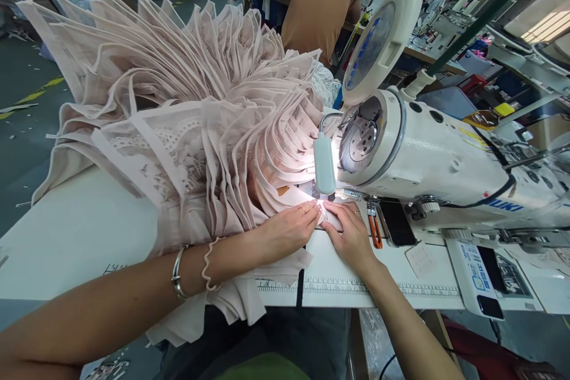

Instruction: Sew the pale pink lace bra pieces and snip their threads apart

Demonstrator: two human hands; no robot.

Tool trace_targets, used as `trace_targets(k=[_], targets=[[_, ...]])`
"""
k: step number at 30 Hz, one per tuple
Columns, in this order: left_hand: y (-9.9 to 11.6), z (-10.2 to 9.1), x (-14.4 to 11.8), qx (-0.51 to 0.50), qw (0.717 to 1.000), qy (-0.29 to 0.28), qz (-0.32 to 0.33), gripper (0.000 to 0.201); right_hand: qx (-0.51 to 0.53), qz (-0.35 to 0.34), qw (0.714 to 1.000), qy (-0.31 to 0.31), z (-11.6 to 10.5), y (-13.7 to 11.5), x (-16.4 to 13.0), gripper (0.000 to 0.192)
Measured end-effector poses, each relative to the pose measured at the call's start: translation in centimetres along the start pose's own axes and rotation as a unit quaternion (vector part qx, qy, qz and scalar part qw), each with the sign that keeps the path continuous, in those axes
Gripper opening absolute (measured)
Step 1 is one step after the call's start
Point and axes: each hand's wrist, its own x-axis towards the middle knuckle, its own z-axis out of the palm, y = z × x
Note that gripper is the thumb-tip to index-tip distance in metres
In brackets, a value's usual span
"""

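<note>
At the needle area of a white sewing machine [427, 148], a small part of a pale pink fabric piece [285, 200] lies under bright light. My left hand [291, 227] is closed on this fabric just left of the needle, fingertips pressed together. On the other side, my right hand [350, 231] grips the fabric's edge, its fingers bent over the cloth and the thumb near the front. The fingertips of both hands almost meet. A large bundle of joined pale pink garments with lace [178, 148] fans out behind and beside my left forearm. The needle itself is hidden.
A slim lamp [324, 166] and a round magnifier [378, 41] stand over the sewing spot. Orange-handled thread snips [374, 228], a phone [396, 222] and a control panel [474, 276] lie to the right. A printed ruler [392, 289] runs along the front edge. A person in brown [318, 0] sits beyond.
</note>
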Motion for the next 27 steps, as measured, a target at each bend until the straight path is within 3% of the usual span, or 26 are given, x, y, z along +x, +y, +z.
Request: trace_targets(k=[10,14,18,22,27], targets=[[0.7,-0.3,0.0,-0.035,0.997,0.001,-0.062,0.030,-0.075,-0.062,0.995,0.001,0.3,-0.2,0.3,0.032],[0.0,-0.9,0.3,-0.030,0.992,-0.009,-0.122,0.024,-0.148,-0.042,0.988,-0.011,0.5,-1.0,0.7,0.031],[-0.6,-1.0,0.7,-0.052,0.996,-0.026,-0.074,0.025,-0.221,-0.034,0.974,-0.020,0.4,-1.2,1.0,0.031],[-0.1,0.0,0.7,-0.078,0.995,0.022,-0.050,0.026,-0.224,-0.071,0.971,-0.051,0.1,-0.6,1.2,0.035],[0.7,0.3,0.7,-0.052,0.998,0.000,-0.039,0.034,-0.203,-0.002,0.973,-0.111,0.3,0.5,1.3,0.045]])
